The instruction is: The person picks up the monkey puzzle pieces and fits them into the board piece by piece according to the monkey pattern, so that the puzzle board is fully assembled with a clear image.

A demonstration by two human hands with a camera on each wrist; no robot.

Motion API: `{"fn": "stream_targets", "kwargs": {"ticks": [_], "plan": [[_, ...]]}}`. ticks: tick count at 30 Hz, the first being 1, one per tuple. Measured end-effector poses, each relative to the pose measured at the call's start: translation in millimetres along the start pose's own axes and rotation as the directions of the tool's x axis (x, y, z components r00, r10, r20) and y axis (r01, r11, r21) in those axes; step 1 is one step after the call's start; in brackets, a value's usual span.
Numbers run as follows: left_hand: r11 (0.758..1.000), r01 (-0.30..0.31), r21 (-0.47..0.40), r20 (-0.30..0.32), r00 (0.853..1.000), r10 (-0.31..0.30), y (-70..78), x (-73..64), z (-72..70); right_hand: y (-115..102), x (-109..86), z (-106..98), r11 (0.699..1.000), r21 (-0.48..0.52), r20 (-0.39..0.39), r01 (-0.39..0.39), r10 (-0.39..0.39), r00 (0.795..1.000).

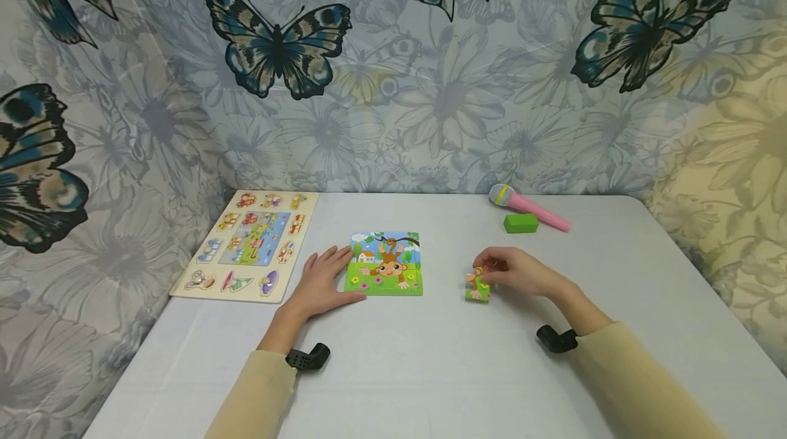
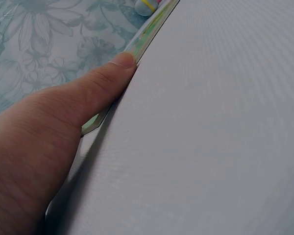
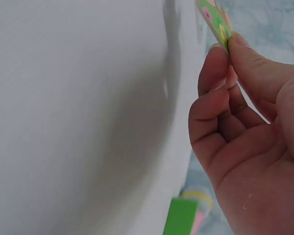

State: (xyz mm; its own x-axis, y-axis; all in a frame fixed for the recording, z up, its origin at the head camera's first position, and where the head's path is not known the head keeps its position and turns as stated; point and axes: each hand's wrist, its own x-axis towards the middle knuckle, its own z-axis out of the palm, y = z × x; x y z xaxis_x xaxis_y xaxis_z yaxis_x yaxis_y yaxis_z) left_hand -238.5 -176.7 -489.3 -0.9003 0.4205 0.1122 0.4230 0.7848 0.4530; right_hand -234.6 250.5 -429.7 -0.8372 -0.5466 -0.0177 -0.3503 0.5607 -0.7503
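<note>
A square monkey picture puzzle lies flat on the table in the head view, showing a monkey hanging from a branch. My left hand rests at its left side with spread fingers. In the left wrist view, my left thumb touches the puzzle's front edge. To the right of the puzzle, my right hand pinches a small puzzle piece between thumb and fingers. That piece is green with part of a monkey on it. The right wrist view shows it, partly cut off at the top, gripped by my right hand.
A wooden peg puzzle board with pictures lies at the left. Toward the back right sit a green block and a pink toy microphone. Butterfly-patterned cloth hangs behind the white table.
</note>
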Motion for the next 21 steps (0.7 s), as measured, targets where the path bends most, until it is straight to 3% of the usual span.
{"fn": "stream_targets", "kwargs": {"ticks": [21], "plan": [[1.000,0.006,0.009,0.002,1.000,-0.006,-1.2,-0.3,0.9,-37,69.0,35,0.997,0.055,-0.006,0.059,-0.059,0.998]]}}
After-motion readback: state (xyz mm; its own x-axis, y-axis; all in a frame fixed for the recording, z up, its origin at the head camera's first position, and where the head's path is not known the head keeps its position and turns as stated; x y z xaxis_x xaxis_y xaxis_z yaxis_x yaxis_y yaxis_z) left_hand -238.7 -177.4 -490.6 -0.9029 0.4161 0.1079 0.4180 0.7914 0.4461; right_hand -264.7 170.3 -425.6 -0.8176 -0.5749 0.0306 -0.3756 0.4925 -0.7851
